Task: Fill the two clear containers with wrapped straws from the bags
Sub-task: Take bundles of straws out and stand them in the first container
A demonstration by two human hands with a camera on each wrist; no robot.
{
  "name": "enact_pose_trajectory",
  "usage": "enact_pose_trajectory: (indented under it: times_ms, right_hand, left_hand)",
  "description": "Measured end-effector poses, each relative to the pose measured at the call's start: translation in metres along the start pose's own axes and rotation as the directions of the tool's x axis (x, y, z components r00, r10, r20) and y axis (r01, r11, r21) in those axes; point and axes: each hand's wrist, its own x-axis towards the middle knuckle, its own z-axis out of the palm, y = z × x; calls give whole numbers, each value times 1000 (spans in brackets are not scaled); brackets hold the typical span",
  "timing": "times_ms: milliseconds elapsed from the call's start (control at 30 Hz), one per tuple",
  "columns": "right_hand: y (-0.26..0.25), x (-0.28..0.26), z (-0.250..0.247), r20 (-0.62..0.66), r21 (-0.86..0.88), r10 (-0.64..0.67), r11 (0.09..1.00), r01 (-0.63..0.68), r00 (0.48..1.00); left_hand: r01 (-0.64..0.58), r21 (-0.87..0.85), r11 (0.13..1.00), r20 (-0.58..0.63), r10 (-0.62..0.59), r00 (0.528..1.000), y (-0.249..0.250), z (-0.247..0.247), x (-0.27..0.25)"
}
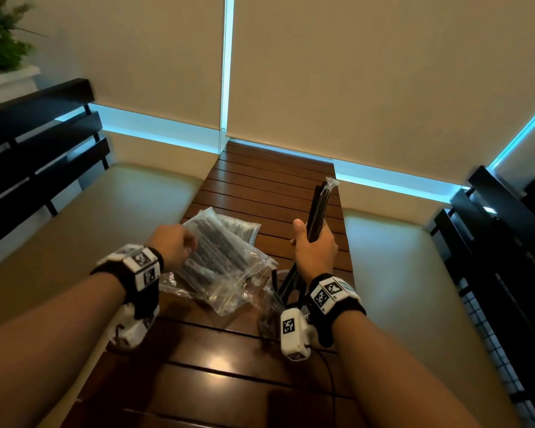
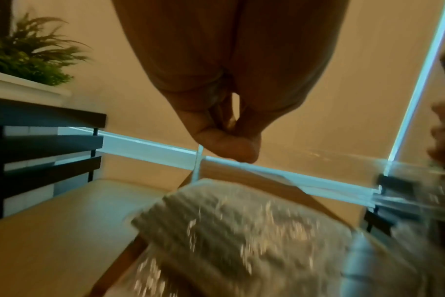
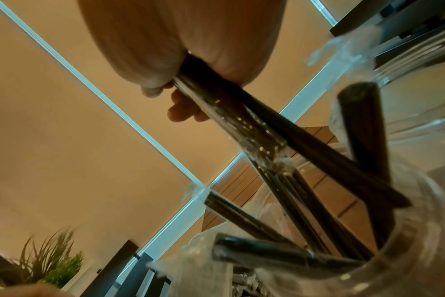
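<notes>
My right hand (image 1: 314, 248) grips a bundle of black wrapped straws (image 1: 320, 205) and holds it upright over the wooden table (image 1: 260, 180). In the right wrist view the gripped bundle (image 3: 229, 104) points down into a clear container (image 3: 419, 241), where several more wrapped straws (image 3: 356, 180) lean. In the head view that container is mostly hidden under my right wrist. Clear bags of black straws (image 1: 219, 251) lie to the left. My left hand (image 1: 173, 242) hovers over them with fingers (image 2: 224, 140) curled against the thumb, and I see nothing in it. The bag (image 2: 241, 231) below is blurred.
Cream cushioned seats (image 1: 121, 211) flank the narrow table on both sides, with dark slatted backrests (image 1: 37, 143) behind them. A potted plant (image 1: 0, 35) stands at the far left. Roller blinds (image 1: 352, 72) close off the far end. A black cable (image 1: 331, 375) runs along the near table.
</notes>
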Motion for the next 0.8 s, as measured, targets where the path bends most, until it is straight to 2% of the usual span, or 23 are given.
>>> enact_pose_trajectory:
  times_ms: [100, 167, 267, 333, 433, 600, 700, 800]
  right_hand:
    - [-5, 1, 9, -61, 55, 42, 998, -39, 997]
    - [-12, 1, 12, -70, 76, 21, 997, -16, 997]
    - [-9, -6, 17, -31, 28, -19, 999, 20, 999]
    - [3, -13, 20, 9, 0, 6, 1000, -6, 1000]
    - [20, -21, 19, 50, -56, 52, 997, -50, 997]
    - [13, -24, 13, 41, -87, 11, 996, -8, 999]
    - [2, -22, 4, -2, -60, -70, 996, 70, 998]
    - [2, -22, 1, 88, -177, -167, 968, 180, 982]
  left_hand:
    - [55, -3, 998, -11, -55, 998, -12, 43, -12]
    - [98, -19, 995, 32, -98, 995, -14, 66, -20]
    - [158, 14, 987, 130, -159, 979, -13, 88, -31]
    - [164, 30, 986, 169, -166, 971, -10, 96, -34]
    - [83, -9, 996, 115, -82, 990, 7, 92, -34]
    - [-141, -205, 969, 17, 148, 989, 54, 71, -29]
    - [-217, -287, 933, 2, 227, 974, 79, 65, -27]
    - [-232, -268, 935, 20, 246, 969, 90, 71, -28]
